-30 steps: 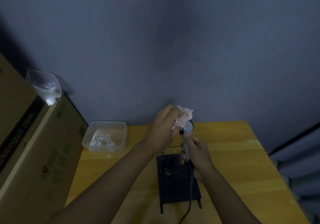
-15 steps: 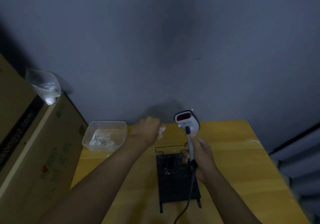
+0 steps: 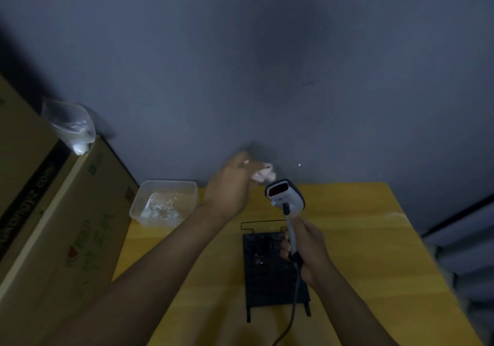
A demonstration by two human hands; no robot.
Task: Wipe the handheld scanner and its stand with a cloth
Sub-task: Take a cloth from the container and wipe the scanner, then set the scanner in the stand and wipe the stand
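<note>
My right hand (image 3: pixel 307 246) grips the grey handle of the handheld scanner (image 3: pixel 284 197) and holds it upright above the table, its red window facing me. Its black cable (image 3: pixel 292 311) hangs down toward the table's near edge. My left hand (image 3: pixel 231 185) is raised just left of the scanner's head and is closed on a small pinkish cloth (image 3: pixel 263 174), which pokes out near the scanner's top without touching it. The black stand (image 3: pixel 267 270) lies flat on the yellow table (image 3: pixel 374 238) under my right hand.
A clear plastic tub (image 3: pixel 164 202) holding something whitish sits at the table's back left. Large cardboard boxes (image 3: pixel 53 225) stand against the table's left side, with a clear plastic bag (image 3: pixel 70 126) on top. A grey wall rises right behind the table.
My left hand took the cloth off the scanner's head and swung left, then came back up close to the head. The scanner stayed upright in my right hand.
</note>
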